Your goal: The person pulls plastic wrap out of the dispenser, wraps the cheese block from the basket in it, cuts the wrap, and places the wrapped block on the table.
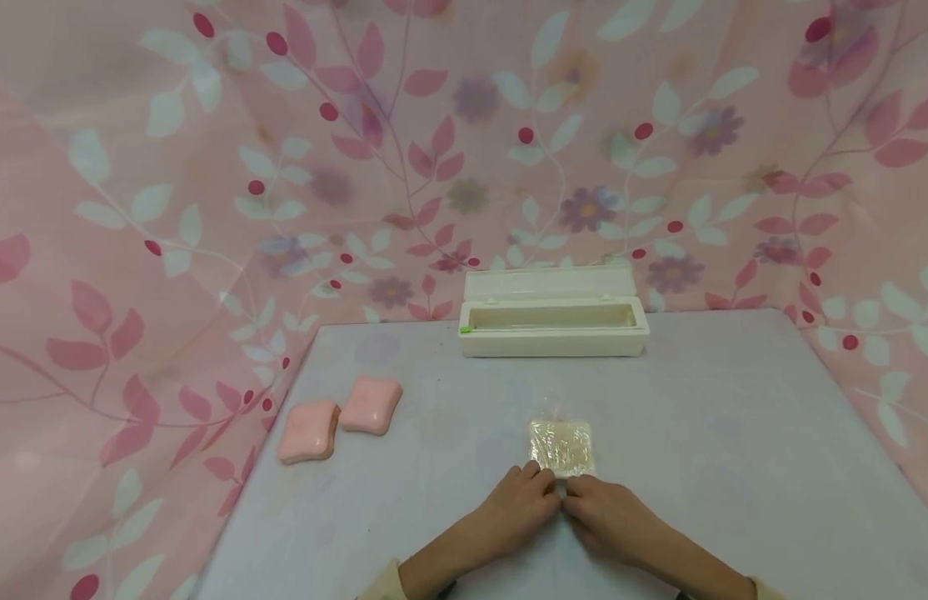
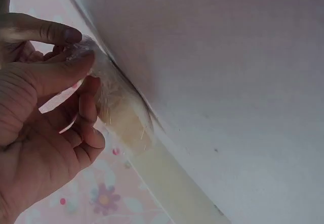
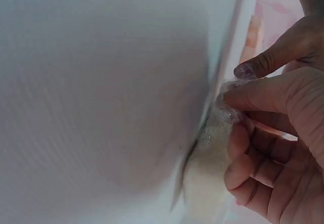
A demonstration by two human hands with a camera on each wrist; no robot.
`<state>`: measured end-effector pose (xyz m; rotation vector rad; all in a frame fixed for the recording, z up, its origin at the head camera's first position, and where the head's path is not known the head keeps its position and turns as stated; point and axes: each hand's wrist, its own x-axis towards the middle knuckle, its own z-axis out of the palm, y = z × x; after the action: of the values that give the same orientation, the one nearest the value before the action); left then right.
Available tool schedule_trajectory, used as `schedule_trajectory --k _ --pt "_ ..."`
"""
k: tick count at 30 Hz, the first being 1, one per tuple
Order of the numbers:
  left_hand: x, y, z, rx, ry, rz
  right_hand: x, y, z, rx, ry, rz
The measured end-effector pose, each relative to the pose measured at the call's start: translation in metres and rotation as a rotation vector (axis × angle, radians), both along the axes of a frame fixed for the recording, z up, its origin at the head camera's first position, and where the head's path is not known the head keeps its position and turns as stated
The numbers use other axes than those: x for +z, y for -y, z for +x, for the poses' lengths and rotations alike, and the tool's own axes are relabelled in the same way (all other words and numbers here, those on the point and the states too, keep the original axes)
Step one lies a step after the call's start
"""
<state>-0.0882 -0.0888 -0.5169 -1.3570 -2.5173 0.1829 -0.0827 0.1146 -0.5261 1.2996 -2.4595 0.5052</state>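
There is one pale, squarish bar [image 1: 561, 446] on the near middle part of the table [image 1: 734, 417], wrapped in clear plastic film [image 2: 104, 85] that shines in creases over its top. A thin crumple of the same film stands out past its far edge. Two hands meet at the bar's near edge: the left hand [image 1: 516, 502] and the right hand [image 1: 610, 515]. The left grip is closed to a pinch — thumb against curled fingers, with bunched film between them. The right grip is much the same, its thumb pressing film against the curled fingers. The two hands are just beside each other, knuckles upward in the head view, and a light sleeve shows at each forearm.

Two pink bars lie well apart from the hands, toward the left side: one nearer [image 1: 309, 431], one farther [image 1: 371, 405], almost touching at their corners. Both are squarish with inward-curving sides. One long white box [image 1: 554, 345] sits at the back of the table, its single lid [image 1: 550, 283] raised behind it, with one small green piece [image 1: 466, 330] at its left front corner. Any print on these things is too small to read. Behind hangs a pink cloth [image 1: 471, 125] patterned with leaves, berries and flowers.
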Motion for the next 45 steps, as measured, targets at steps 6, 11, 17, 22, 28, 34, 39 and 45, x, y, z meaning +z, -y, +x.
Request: schedule_trajectory --k 6,11,17,22,28,34,39,45 --pt "0.009 0.005 0.002 0.044 0.095 0.146 0.008 -0.001 0.001 -0.032 -0.058 -0.055" --pt "0.017 0.007 0.001 0.058 0.223 0.217 0.013 0.000 0.004 -0.089 -0.034 -0.082" --pt "0.019 0.006 -0.008 0.101 0.370 0.346 0.015 0.006 0.005 -0.210 0.043 -0.130" --pt "0.018 0.005 -0.021 0.188 0.497 0.474 0.017 0.009 -0.004 -0.299 0.248 -0.207" --pt "0.017 0.003 -0.032 0.272 0.530 0.554 0.019 0.011 -0.017 -0.407 0.434 -0.276" --pt "0.013 0.000 -0.039 0.370 0.619 0.573 0.022 0.014 -0.024 -0.448 0.514 -0.273" --pt "0.010 -0.007 -0.045 0.403 0.596 0.497 0.029 0.018 -0.026 -0.476 0.491 -0.176" --pt "0.011 -0.013 -0.039 0.309 0.368 0.376 0.028 0.018 -0.033 -0.389 0.320 -0.115"
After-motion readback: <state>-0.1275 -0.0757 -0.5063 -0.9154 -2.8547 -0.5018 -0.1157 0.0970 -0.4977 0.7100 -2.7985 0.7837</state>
